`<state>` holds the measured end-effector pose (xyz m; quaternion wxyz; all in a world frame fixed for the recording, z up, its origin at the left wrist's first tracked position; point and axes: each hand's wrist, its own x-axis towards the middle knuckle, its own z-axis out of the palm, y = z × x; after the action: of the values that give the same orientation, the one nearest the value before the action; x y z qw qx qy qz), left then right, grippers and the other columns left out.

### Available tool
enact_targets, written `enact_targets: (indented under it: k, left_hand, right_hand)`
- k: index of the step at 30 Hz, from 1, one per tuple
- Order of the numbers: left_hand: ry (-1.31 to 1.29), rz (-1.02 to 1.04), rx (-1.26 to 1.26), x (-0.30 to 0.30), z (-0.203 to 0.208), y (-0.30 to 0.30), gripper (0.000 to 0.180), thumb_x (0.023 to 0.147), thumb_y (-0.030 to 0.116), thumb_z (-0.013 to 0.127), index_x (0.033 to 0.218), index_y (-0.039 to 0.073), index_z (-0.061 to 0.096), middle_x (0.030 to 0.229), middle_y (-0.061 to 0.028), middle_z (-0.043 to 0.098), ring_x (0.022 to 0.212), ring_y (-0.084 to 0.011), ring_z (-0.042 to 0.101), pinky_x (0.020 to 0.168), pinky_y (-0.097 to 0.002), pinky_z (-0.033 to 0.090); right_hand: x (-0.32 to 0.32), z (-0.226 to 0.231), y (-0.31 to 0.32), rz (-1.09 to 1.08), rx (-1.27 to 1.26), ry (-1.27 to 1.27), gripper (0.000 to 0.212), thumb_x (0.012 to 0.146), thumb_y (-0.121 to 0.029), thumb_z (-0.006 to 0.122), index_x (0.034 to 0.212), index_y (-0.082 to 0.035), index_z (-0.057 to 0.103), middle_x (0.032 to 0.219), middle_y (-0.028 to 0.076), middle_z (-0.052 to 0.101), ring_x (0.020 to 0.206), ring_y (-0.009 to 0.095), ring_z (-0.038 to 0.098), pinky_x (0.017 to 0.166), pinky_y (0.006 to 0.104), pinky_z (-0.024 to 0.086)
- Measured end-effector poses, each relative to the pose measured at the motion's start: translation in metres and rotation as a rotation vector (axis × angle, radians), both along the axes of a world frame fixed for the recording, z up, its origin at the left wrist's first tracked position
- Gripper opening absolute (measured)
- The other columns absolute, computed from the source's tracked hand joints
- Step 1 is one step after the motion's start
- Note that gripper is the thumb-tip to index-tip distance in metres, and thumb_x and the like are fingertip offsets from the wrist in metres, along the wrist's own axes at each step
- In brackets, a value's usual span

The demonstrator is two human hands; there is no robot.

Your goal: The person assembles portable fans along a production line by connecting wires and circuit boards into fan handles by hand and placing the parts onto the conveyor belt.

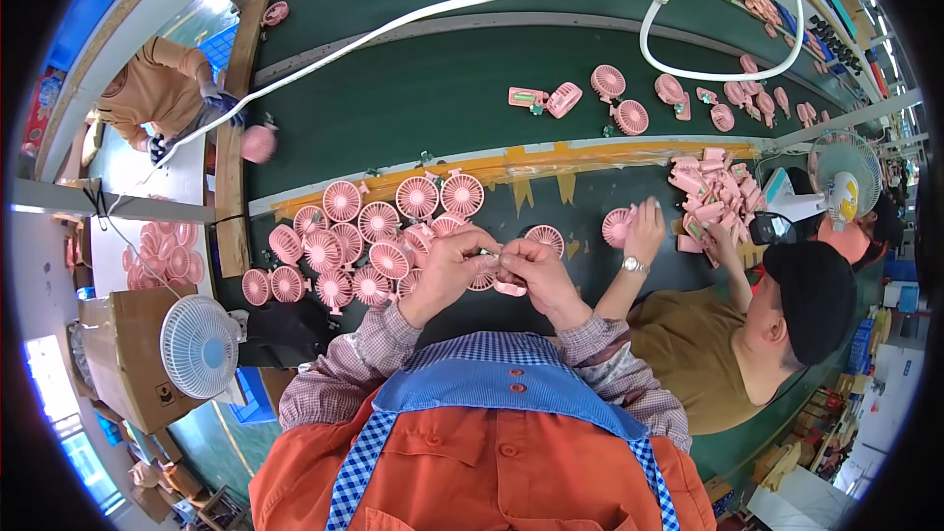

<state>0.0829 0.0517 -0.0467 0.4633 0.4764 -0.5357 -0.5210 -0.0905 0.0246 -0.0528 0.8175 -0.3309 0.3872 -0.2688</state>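
Observation:
My left hand (452, 270) and my right hand (541, 280) meet in front of my chest, thumbs and forefingers pinched close together. A curved pink fan part (509, 288) shows beneath the right fingertips. Something tiny and pale sits at the left fingertips, too small to name. Around and left of my hands lie several round pink fan heads (379, 222) with slatted grilles, some overlapping. One fan head (545, 239) rests just beyond my right hand.
A co-worker (708, 344) on the right reaches toward a fan head (618, 227) and a pile of pink handles (713, 187). Beyond a taped ledge (511, 162), a green belt (393, 88) carries fan parts. A white cable (393, 22) hangs across. Another person (157, 88) works at far left.

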Motion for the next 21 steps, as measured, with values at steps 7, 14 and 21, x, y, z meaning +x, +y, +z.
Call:
enact_targets:
  k: [7,14,21]
  left_hand:
    - [0.146,0.061,0.162,-0.005,-0.003,0.001,0.013,0.076,-0.008,0.061,0.088,-0.004,0.058,0.082,-0.0042,0.058,0.080,-0.0132,0.061,0.068,-0.0225,0.050]
    - [0.271,0.080,0.224,-0.001,-0.021,0.000,0.017,0.076,-0.010,0.060,0.080,0.000,0.048,0.083,-0.0046,0.056,0.083,-0.0142,0.062,0.072,-0.0235,0.052]
    - [0.202,0.007,0.207,-0.002,-0.021,0.001,0.012,0.078,-0.009,0.060,0.085,-0.002,0.053,0.090,-0.0057,0.058,0.082,-0.0111,0.060,0.072,-0.0221,0.050]
  right_hand:
    - [0.007,0.018,0.004,-0.093,-0.470,0.391,0.006,0.086,-0.004,0.056,0.085,0.002,0.059,0.070,0.002,0.058,0.059,0.006,0.056,0.052,0.0193,0.043]
    - [0.006,0.013,0.004,-0.064,-0.770,0.441,0.003,0.084,0.000,0.056,0.081,0.002,0.058,0.072,0.002,0.056,0.058,0.006,0.056,0.046,0.0184,0.043]
    - [0.007,0.013,-0.001,-0.084,-0.828,0.514,0.005,0.074,0.001,0.061,0.079,0.002,0.059,0.070,0.009,0.058,0.058,0.017,0.057,0.052,0.0272,0.044]
